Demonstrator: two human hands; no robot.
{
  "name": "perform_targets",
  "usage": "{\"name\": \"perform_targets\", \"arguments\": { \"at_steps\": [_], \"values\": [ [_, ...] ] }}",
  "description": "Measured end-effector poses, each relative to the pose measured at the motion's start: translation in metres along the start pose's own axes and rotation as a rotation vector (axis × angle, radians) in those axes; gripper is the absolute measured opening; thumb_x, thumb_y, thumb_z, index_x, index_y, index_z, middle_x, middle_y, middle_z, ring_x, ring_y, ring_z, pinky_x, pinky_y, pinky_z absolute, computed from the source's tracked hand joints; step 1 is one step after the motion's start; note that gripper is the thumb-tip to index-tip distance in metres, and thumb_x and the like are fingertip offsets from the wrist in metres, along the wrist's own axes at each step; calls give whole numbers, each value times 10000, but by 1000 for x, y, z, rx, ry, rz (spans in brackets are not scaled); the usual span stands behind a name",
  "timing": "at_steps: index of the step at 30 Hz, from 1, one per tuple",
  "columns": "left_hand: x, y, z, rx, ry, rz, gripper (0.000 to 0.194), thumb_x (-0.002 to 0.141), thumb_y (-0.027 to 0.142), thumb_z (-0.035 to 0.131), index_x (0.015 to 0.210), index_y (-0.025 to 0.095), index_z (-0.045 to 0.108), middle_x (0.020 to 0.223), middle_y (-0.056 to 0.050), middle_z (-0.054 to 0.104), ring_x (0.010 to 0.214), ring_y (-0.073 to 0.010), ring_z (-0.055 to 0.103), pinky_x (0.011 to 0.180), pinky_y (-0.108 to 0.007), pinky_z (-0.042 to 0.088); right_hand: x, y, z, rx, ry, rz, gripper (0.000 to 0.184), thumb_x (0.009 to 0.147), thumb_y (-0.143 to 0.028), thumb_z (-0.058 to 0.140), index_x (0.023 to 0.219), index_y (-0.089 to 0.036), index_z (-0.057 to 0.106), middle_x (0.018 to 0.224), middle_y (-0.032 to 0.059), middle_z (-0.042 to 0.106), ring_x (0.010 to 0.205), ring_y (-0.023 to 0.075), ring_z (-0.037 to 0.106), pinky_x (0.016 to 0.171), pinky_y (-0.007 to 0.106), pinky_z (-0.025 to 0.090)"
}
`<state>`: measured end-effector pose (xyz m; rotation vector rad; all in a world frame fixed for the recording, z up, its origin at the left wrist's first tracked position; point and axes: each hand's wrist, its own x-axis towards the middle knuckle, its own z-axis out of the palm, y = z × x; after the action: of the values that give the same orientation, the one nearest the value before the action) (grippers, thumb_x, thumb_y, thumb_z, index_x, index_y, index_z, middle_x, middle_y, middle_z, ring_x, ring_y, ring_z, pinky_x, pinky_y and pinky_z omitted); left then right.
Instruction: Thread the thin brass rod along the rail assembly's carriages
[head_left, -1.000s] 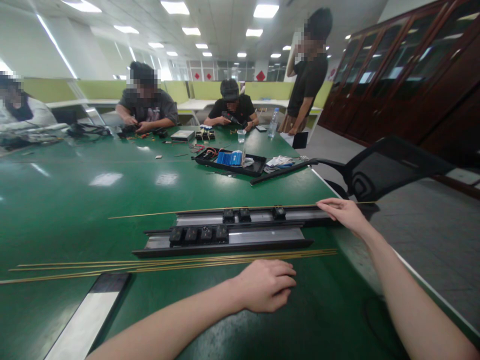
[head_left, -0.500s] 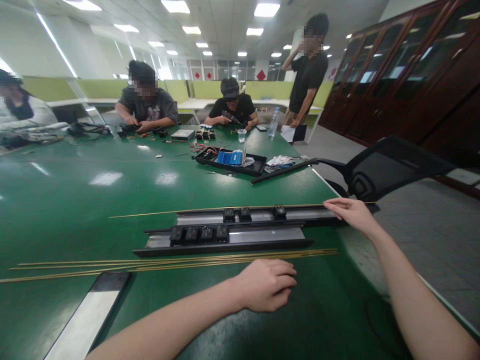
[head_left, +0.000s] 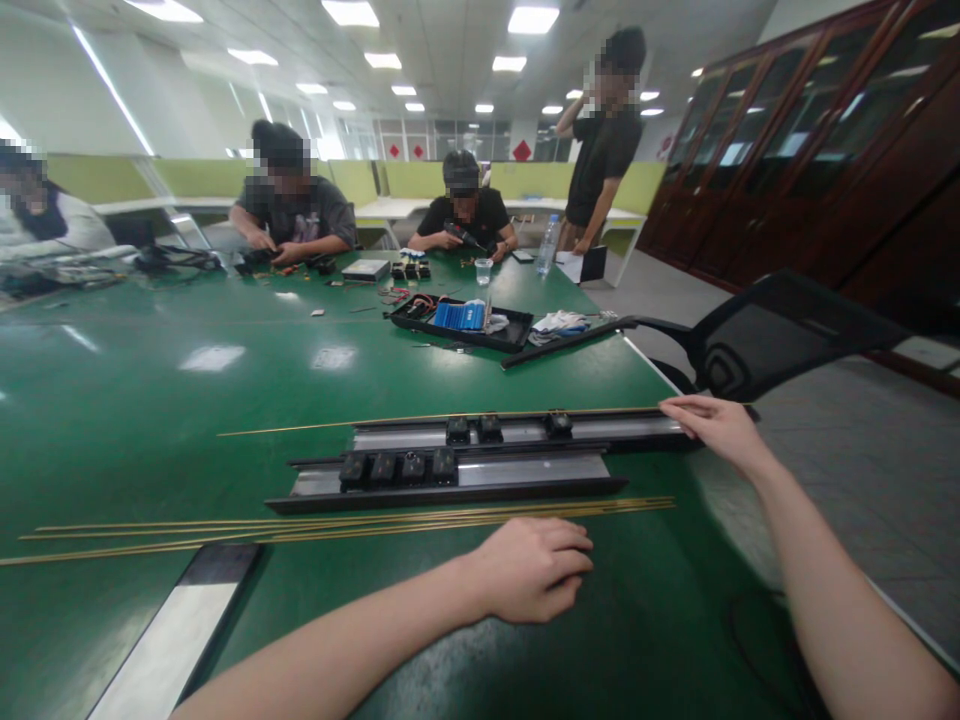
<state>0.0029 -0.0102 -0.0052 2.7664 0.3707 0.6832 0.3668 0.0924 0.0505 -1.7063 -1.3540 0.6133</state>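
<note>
My right hand (head_left: 716, 430) is at the right end of the far black rail (head_left: 637, 428), with thumb and forefinger pinched on a thin brass-coloured strip (head_left: 405, 420). That strip runs along the rail's far edge and sticks out past its left end. Several black blocks (head_left: 559, 425) sit in this rail's silvery channel. Nearer to me lies a shorter black rail (head_left: 532, 470) with more black blocks (head_left: 384, 468) toward its left. My left hand (head_left: 536, 570) rests on the table, fingers loosely bent and a little apart, holding nothing. Just beyond it lie several loose brass-coloured strips (head_left: 300, 527).
A flat black-and-white bar (head_left: 176, 640) lies at the lower left. Farther off are a black tray (head_left: 420, 325) with a blue item, gloves (head_left: 559, 327) and a water bottle (head_left: 547, 245). A chair (head_left: 780, 340) stands right. Several people are across the table (head_left: 247, 390).
My right hand has shifted slightly right along the rail's far edge. The left hand stays where it was. The standing person has moved slightly left.
</note>
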Motion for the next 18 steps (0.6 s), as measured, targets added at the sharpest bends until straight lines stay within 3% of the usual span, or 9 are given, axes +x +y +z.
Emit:
{"name": "perform_targets", "arguments": {
  "at_steps": [12,18],
  "values": [
    [1,0,-1,-13,-8,-3,281,957,243,497,1122,138,698,1279,-91,697,1263,-219,626,1101,-321,508,1,1,-4,-10,23,3,686,578,-628,814,983,-74,790,583,42,598,582,142,462,559,302,335],
    [1,-1,-4,24,47,-20,277,962,246,491,1107,138,701,1280,-96,692,1274,-216,613,1121,-322,493,0,0,-3,-3,35,4,703,560,-642,819,976,-76,793,564,32,584,578,142,463,563,295,353]
  ]
}}
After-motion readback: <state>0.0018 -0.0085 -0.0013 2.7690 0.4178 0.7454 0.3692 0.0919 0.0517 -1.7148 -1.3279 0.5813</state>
